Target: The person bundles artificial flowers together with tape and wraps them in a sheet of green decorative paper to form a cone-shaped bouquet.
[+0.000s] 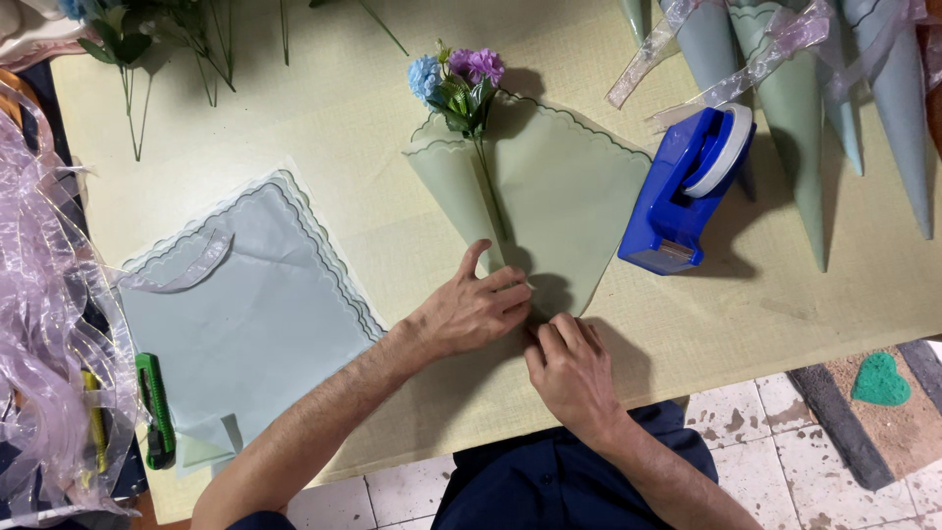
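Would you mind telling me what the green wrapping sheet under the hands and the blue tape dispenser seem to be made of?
The green wrapping sheet looks like thin matte paper or non-woven wrap: it folds in soft creases, has a scalloped edge and shows no shine. The blue tape dispenser looks like moulded hard plastic, smooth and slightly glossy. Both hands, left hand and right hand, press the sheet's lower tip.

The wrapping sheet (564,186) looks like thin matt green paper with a scalloped edge, and the stack of sheets (245,304) beside it has the same soft, slightly creased finish. The tape dispenser (682,191) is glossy blue plastic. The ribbons (44,294) are sheer, shiny pink fabric. The counter (363,128) carries a pale, finely woven, matt covering. The floor tiles (785,442) look worn and speckled.
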